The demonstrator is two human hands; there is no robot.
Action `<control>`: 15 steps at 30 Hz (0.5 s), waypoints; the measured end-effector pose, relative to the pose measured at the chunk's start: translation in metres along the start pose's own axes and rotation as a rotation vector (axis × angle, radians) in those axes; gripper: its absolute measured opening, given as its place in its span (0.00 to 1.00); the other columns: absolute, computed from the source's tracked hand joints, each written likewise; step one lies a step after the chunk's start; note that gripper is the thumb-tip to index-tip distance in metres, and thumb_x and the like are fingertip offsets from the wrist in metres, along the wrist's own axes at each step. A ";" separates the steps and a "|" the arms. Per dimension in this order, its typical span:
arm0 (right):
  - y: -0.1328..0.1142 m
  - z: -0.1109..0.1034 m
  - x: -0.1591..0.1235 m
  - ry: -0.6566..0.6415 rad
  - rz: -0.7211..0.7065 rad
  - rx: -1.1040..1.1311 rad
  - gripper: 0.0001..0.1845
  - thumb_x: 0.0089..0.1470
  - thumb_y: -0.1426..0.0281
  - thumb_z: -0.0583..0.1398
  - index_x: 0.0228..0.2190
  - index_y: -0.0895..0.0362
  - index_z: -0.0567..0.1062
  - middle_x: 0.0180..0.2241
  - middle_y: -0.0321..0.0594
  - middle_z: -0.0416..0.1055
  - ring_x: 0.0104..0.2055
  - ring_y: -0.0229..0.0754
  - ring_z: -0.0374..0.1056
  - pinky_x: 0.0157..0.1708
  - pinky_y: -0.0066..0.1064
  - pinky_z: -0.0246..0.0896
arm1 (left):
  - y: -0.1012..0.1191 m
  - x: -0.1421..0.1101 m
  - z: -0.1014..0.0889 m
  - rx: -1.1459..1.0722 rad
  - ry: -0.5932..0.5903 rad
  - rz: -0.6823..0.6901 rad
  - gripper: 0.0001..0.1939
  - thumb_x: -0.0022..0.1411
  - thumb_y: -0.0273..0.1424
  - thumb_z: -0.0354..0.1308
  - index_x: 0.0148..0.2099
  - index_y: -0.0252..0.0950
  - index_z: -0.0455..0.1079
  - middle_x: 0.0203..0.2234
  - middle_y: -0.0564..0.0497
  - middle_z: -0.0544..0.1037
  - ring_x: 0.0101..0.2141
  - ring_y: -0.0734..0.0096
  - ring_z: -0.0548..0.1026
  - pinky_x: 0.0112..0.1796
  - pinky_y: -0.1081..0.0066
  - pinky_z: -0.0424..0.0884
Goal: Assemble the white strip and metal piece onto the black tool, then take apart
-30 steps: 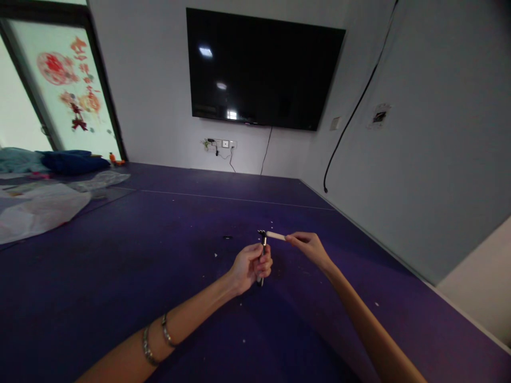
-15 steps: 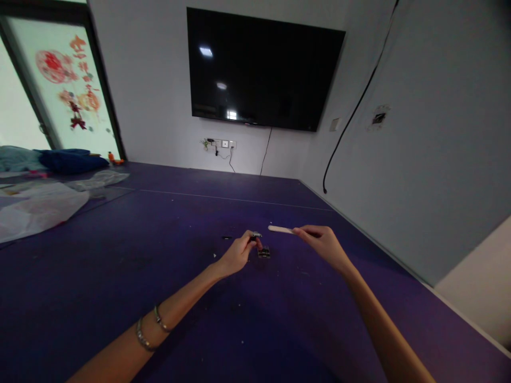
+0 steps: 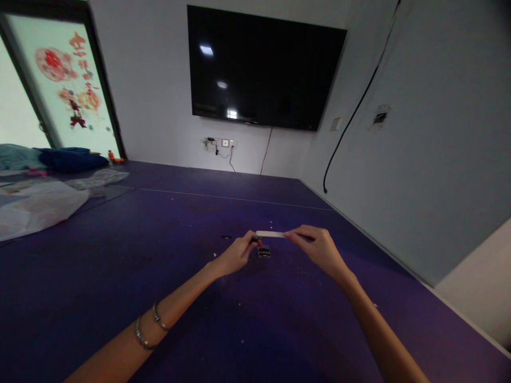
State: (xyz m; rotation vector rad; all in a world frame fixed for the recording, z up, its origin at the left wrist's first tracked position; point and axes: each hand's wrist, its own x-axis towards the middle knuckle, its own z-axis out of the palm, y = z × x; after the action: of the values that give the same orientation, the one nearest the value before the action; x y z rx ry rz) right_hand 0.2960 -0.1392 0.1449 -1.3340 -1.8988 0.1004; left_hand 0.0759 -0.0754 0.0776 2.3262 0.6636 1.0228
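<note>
My right hand [image 3: 313, 246] pinches one end of a flat, pale wooden stick [image 3: 271, 234] shaped like a popsicle stick. The stick's other end lies over the fingertips of my left hand [image 3: 238, 253]. Those fingers are closed on a small dark piece [image 3: 255, 239], mostly hidden by the stick and too small to name. Just below the fingertips, a small black, rectangular part [image 3: 264, 252] with light markings rests on the purple floor [image 3: 191, 319]. Left of my left hand lies a thin black strip [image 3: 226, 236].
White scraps [image 3: 214, 255] dot the floor. Clear plastic sheeting [image 3: 43, 207] and dark blue cloth [image 3: 72, 159] lie at the left. A television [image 3: 263, 69] hangs on the far wall, and a black cable [image 3: 347, 127] dangles at the right.
My right hand has shifted slightly left, bringing the wooden stick's tip from a gap away to over my left fingertips and the small piece. My left hand stays nearly in place.
</note>
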 end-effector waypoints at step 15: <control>-0.024 0.022 -0.011 -0.219 0.390 0.801 0.16 0.48 0.57 0.58 0.31 0.57 0.69 0.19 0.28 0.56 0.13 0.26 0.47 0.09 0.19 0.39 | -0.010 0.002 0.013 -0.261 0.057 -0.073 0.10 0.66 0.35 0.40 0.39 0.35 0.56 0.23 0.53 0.69 0.25 0.75 0.69 0.29 0.73 0.64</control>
State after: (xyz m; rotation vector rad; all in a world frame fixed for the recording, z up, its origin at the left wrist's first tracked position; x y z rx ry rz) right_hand 0.2657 -0.1512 0.1353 -1.1144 -1.4672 1.1155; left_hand 0.0847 -0.0693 0.0649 2.0409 0.5941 1.0762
